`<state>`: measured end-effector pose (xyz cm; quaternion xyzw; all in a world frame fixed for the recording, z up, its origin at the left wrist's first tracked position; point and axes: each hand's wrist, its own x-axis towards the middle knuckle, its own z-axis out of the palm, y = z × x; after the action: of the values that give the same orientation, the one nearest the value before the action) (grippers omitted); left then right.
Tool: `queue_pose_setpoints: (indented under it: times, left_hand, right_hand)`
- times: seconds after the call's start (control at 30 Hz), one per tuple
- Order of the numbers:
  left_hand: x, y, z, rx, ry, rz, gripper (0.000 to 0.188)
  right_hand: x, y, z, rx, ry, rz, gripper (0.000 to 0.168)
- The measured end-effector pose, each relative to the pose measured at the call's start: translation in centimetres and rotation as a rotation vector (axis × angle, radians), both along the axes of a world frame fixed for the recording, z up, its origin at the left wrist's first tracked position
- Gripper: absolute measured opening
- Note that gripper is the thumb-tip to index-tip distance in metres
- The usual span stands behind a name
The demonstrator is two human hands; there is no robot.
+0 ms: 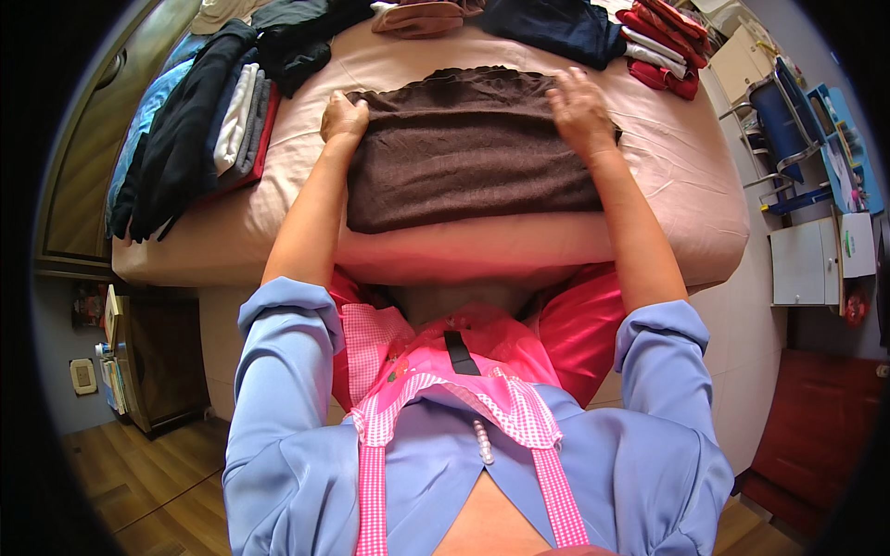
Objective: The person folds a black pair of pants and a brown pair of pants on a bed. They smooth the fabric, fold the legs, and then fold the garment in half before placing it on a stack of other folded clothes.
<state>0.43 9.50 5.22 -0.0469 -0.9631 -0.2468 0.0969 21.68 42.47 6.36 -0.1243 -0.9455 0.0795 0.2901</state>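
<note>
A dark brown cloth garment (pixel 473 160) with a gathered upper edge lies folded on the bed's pale pink sheet (pixel 695 174), in front of me. My left hand (pixel 345 117) pinches its upper left corner between thumb and fingers. My right hand (pixel 580 111) rests over its upper right part, fingers spread and pointing away from me; whether the fingertips grip any cloth cannot be told. The garment's lower edge lies near the front edge of the bed, and my right forearm covers part of its right side.
Dark clothes (pixel 188 139) and a folded stack (pixel 243 125) lie at the bed's left. Along the far side are black clothing (pixel 299 42), a brown cap-like item (pixel 417 19), navy cloth (pixel 549 28) and a red and white stack (pixel 664 48). A blue chair (pixel 779 125) stands right.
</note>
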Motion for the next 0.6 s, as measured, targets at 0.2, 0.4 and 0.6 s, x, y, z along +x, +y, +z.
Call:
queue_pose_setpoints:
  times: [0.2,0.4,0.6]
  left_hand:
    - [-0.6,-0.1,-4.0,0.089,0.384,0.005,0.016]
    - [-3.4,-0.6,-5.5,0.041,0.075,0.098,0.026]
    - [1.4,-0.8,0.0,0.079,0.160,-0.101,0.049]
  right_hand:
    - [-1.0,-0.6,-3.7,-0.076,-0.439,-0.258,0.068]
    - [-1.9,0.6,-5.3,-0.053,-0.416,-0.274,0.069]
    - [-0.6,-2.5,-2.8,-0.002,-0.291,-0.205,0.066]
